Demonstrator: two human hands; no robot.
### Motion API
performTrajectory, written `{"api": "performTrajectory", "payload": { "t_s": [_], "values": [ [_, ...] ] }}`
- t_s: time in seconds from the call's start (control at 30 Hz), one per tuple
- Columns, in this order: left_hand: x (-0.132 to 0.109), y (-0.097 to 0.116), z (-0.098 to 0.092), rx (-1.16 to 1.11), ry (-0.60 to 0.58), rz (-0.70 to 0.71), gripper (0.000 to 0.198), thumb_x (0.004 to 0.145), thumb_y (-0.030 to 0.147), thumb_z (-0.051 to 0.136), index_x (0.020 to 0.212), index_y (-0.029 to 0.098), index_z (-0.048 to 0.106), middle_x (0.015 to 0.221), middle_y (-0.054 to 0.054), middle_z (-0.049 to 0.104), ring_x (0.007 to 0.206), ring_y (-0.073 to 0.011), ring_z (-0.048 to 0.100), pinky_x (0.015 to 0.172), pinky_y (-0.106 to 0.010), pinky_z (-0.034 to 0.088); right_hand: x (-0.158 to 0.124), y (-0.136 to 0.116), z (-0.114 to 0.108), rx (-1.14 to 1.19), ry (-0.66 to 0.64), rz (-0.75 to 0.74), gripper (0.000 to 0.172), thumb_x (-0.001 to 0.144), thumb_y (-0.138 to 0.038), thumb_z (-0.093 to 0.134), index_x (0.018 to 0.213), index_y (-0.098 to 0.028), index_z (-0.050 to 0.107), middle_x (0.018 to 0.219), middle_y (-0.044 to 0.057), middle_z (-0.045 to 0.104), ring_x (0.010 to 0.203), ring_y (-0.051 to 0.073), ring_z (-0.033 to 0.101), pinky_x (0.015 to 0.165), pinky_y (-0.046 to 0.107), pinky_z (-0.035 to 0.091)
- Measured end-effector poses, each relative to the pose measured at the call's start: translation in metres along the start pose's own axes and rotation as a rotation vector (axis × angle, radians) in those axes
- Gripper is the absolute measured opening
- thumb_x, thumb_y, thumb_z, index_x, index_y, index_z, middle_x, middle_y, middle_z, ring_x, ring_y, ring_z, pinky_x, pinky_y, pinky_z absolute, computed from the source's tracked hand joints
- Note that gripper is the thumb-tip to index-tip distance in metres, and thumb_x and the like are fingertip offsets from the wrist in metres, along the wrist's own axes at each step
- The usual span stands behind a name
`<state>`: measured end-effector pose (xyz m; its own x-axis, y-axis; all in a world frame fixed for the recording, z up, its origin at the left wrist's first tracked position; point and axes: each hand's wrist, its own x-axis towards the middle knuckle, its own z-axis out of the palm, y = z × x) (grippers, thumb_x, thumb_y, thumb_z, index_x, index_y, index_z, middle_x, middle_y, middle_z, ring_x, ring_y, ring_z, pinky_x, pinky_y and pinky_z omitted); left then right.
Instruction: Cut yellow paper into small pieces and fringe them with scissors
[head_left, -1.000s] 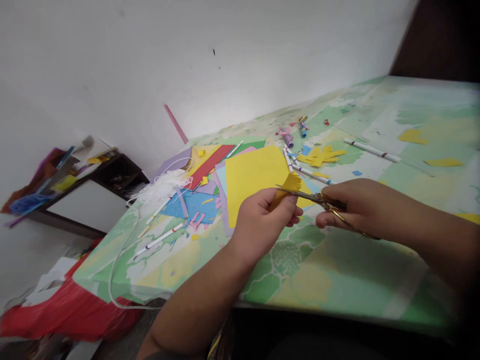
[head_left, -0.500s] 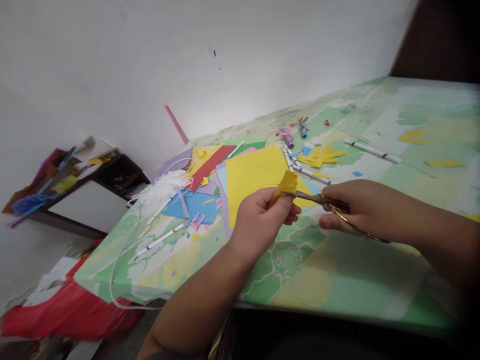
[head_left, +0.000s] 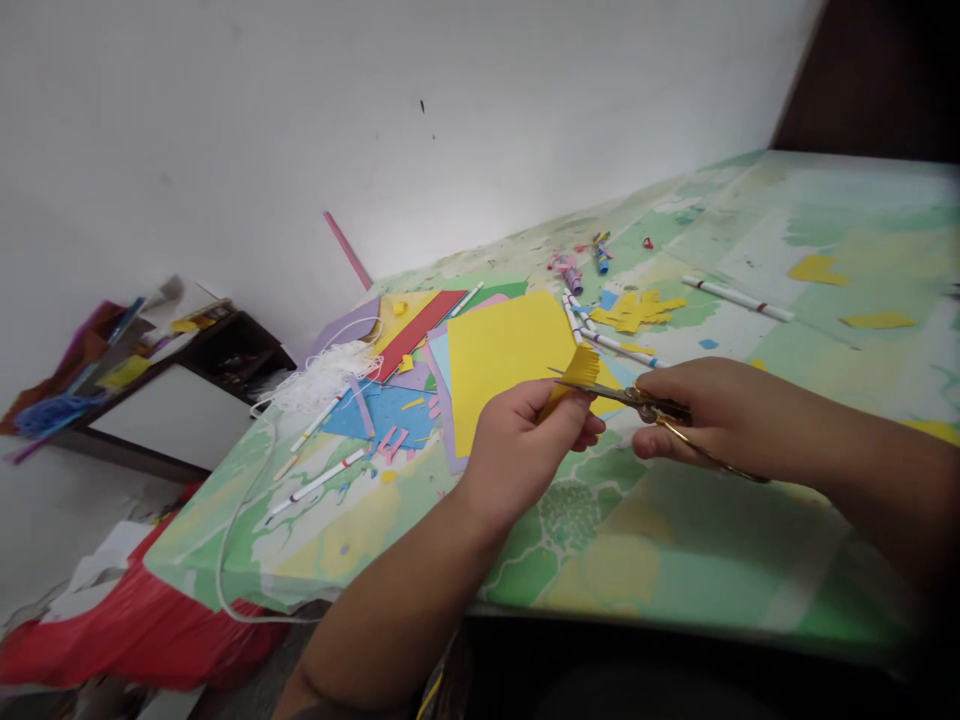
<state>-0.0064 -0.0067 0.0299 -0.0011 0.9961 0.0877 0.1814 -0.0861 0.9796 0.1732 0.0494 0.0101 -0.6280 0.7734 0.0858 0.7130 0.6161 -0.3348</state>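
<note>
Pinched between the thumb and fingers of my left hand [head_left: 525,430] is a yellow paper strip [head_left: 583,368] with a fringe of cuts along its upper part. My right hand [head_left: 716,415] is closed round the gold handles of a pair of scissors [head_left: 634,397]. The blades point left and lie across the strip, just above my left thumb, and one tip shows beyond the strip. Behind my hands, a large yellow sheet [head_left: 510,360] rests on other coloured sheets.
White string [head_left: 330,372] lies tangled at the left beside a red strip [head_left: 424,335] and blue paper [head_left: 397,410]. Fringed yellow pieces [head_left: 637,312], markers [head_left: 739,298] and two small rolled paper pieces [head_left: 571,275] lie farther back. A low cabinet [head_left: 165,410] stands left of the table.
The scissor blades have shifted left across the yellow strip, and a tip now sticks out past it. Both hands stay in nearly the same place; the view has moved slightly.
</note>
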Motion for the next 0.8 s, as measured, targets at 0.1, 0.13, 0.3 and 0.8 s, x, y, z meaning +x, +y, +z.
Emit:
{"api": "performTrajectory", "payload": {
  "t_s": [0.1,0.13,0.3,0.8],
  "values": [
    [0.0000,0.0003,0.0001,0.001,0.004,0.004,0.023,0.076,0.025,0.055,0.056,0.015,0.060,0.053,0.001,0.061,0.050,-0.0064,0.054,0.051,-0.018,0.044,0.0008,0.0019,0.0013,-0.004,0.017,-0.006,0.047,0.071,-0.067,0.041,0.060,-0.021,0.046,0.051,0.000,0.048,0.048,0.013,0.041,0.045,0.024,0.026],
    [0.0001,0.0006,0.0001,-0.002,0.007,0.005,0.023,0.076,0.026,0.055,0.056,0.015,0.060,0.053,0.001,0.060,0.050,-0.0062,0.054,0.051,-0.018,0.044,0.0011,0.0024,0.0016,-0.007,0.025,-0.010,0.048,0.071,-0.068,0.041,0.060,-0.021,0.046,0.051,0.000,0.048,0.048,0.013,0.040,0.045,0.024,0.026],
    [-0.0012,0.0029,0.0003,-0.008,0.015,0.002,0.024,0.075,0.025,0.055,0.054,0.016,0.059,0.052,0.001,0.060,0.050,-0.0069,0.054,0.052,-0.018,0.045,0.0011,0.0033,0.0009,-0.020,0.037,-0.014,0.051,0.070,-0.071,0.040,0.059,-0.021,0.046,0.051,0.000,0.049,0.048,0.013,0.040,0.044,0.024,0.025],
    [-0.0016,0.0015,-0.0011,-0.037,-0.012,-0.007,0.022,0.075,0.027,0.055,0.058,0.014,0.060,0.054,0.001,0.060,0.049,-0.0072,0.054,0.052,-0.020,0.045,0.0000,0.0030,-0.0013,-0.005,0.041,0.033,0.050,0.069,-0.071,0.042,0.058,-0.022,0.042,0.051,0.000,0.048,0.047,0.014,0.041,0.044,0.025,0.025]
  ]
}}
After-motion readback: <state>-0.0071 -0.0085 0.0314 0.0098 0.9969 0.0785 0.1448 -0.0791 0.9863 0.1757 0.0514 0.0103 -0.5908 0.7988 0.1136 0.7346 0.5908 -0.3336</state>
